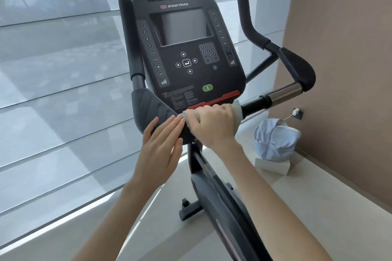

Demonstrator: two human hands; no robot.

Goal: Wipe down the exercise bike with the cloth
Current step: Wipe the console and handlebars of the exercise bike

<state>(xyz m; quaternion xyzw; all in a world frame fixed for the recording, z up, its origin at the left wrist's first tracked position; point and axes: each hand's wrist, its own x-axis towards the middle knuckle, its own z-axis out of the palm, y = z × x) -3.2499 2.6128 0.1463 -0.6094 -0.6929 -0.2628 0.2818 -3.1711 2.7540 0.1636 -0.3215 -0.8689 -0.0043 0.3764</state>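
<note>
While your right hand (214,123) clutches the pale fluffy cloth (237,110) on the handlebar (253,106) just under the console (186,48) of the black exercise bike (212,193) and your left hand (161,150) rests flat-fingered beside it, you're mid-wipe, so next probably slide along toward the chrome grip (286,93).

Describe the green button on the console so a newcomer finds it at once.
Find the black console of the exercise bike. Below its grey screen and number keypad, just above the red strip, sits the green button. It alone is green and oval, with a white bar in its middle.
</note>
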